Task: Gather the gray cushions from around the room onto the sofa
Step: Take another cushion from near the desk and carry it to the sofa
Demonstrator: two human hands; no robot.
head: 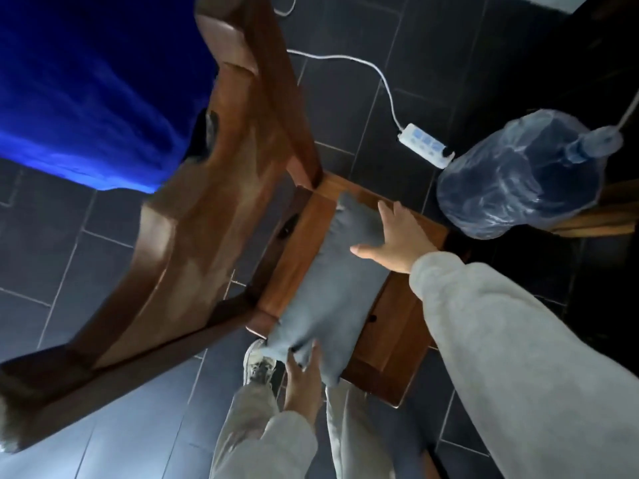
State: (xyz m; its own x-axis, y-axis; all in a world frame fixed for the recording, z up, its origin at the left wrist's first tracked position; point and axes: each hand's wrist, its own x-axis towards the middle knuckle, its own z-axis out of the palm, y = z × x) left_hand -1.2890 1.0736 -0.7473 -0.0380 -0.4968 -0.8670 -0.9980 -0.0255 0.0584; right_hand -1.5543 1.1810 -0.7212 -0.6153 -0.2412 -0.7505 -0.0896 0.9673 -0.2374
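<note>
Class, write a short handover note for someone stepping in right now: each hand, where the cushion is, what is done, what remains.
Left hand: fingers pinching the near end of the gray cushion.
Right hand: open, at the cushion's far right edge, no grip yet.
The cushion lies on the small wooden table, beside the big wooden furniture frame.
Done: cushion reached.
Left: lift it and carry it to the sofa. No other cushions in view.

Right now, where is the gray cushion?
The cushion lies mid-frame on a small wooden table, beside the sofa's wooden arm, with both hands on it.
</note>
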